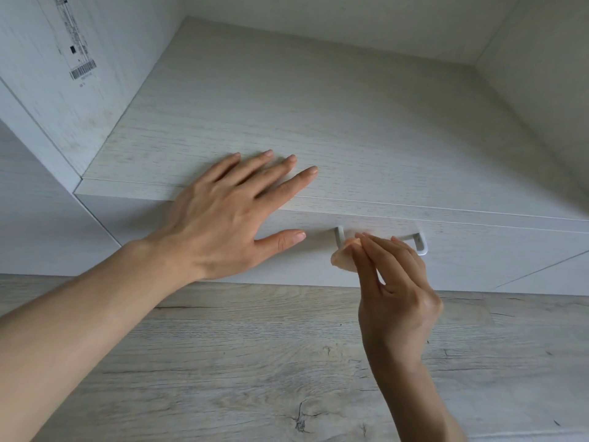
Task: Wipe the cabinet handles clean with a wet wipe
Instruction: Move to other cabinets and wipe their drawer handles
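One cabinet [350, 122] in view. Two hands: left hand [229, 215] spread flat on its top, holding nothing; right hand [395, 291] pinching the wipe. One handle [420, 244] on the front, one wet wipe [342, 258] pressed at its left end. Looks mid-wipe tbh, right end probably left to do, no other handles visible.
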